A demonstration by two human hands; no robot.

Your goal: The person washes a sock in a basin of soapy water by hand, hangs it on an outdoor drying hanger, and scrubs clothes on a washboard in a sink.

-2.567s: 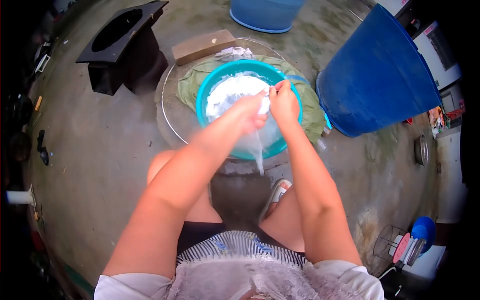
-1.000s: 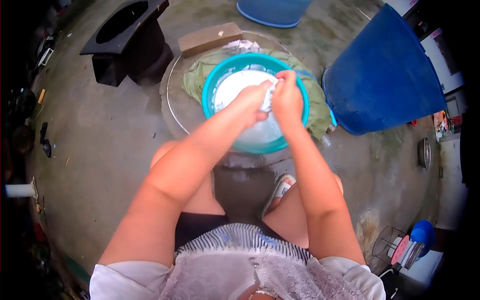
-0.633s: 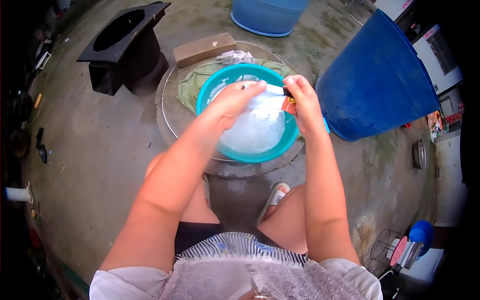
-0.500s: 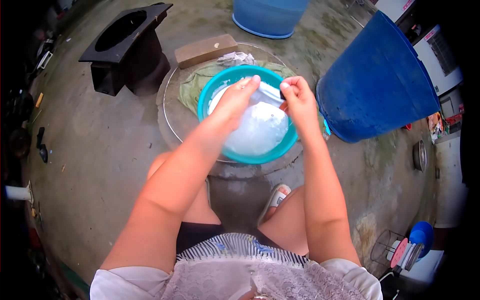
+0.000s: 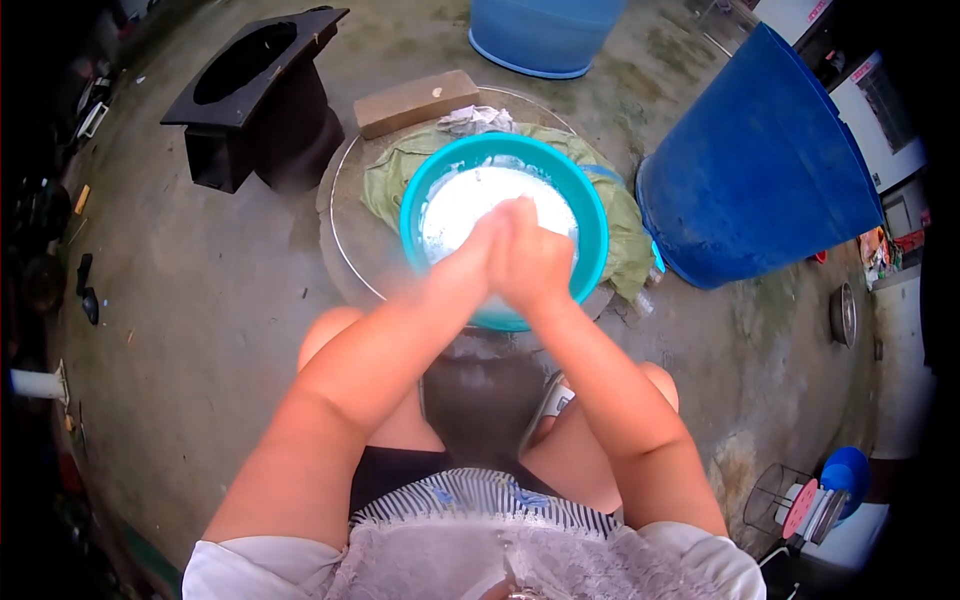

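Both hands are now pressing together over the near half of the teal basin [image 5: 590,215]. The left hand [image 5: 468,262] and right hand [image 5: 535,262] are meeting palm to palm, blurred by motion.

Change since half a second ago: the hands were then apart, stretching a white cloth between them above the water, with a small red and black tab showing at the right fingers. That span is now closing up completely. The cloth itself is no longer showing; judging by the posture, it is being bunched between the palms, but the blur and the hands are hiding it, so I cannot confirm it directly.

Grip: both hands are curling inward against each other. Whether each is actually clenching cloth I cannot tell.

Reading: the work is shifting from opening the cloth out to rubbing or wringing it over the milky white water [image 5: 470,195] in the basin.

Surroundings are holding steady:
- The basin is sitting on green fabric [image 5: 385,180] laid over a round metal tray [image 5: 340,245] on the concrete floor.
- A brick [image 5: 415,102] is lying at the far edge of the tray.
- A large blue barrel [image 5: 760,170] is standing to the right.
- A black stand [image 5: 250,100] is at far left.
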